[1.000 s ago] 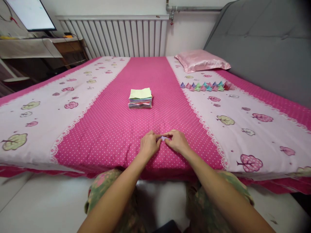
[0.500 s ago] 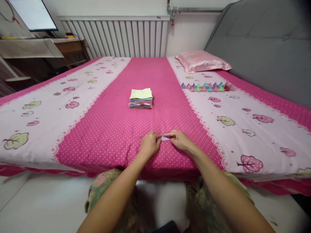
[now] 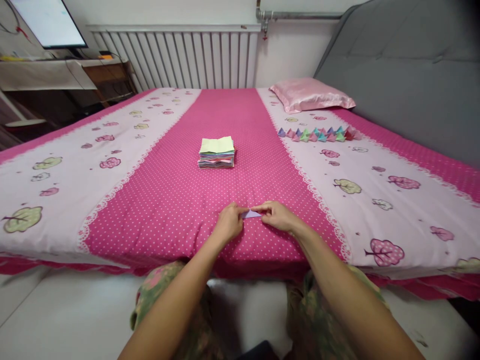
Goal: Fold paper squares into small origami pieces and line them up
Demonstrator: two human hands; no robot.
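Observation:
A small purple piece of folded paper, triangular in outline, lies on the pink bedspread close to the bed's front edge. My left hand pinches its left end, the index finger along the top. On the other side my right hand grips the right corner, with its index finger pointing in toward the paper's peak. The fingers cover both ends of the paper. Beyond my hands stands a stack of coloured paper sheets, a pale yellow one on top.
Several folded paper pieces in mixed colours stand in rows at the right. Behind them rests a pink pillow by the grey headboard. A radiator lines the far wall, and a desk with a monitor is at the back left.
My left hand has shifted slightly left and its thumb has drawn back, so more of the purple paper shows. The right hand stays nearly where it was.

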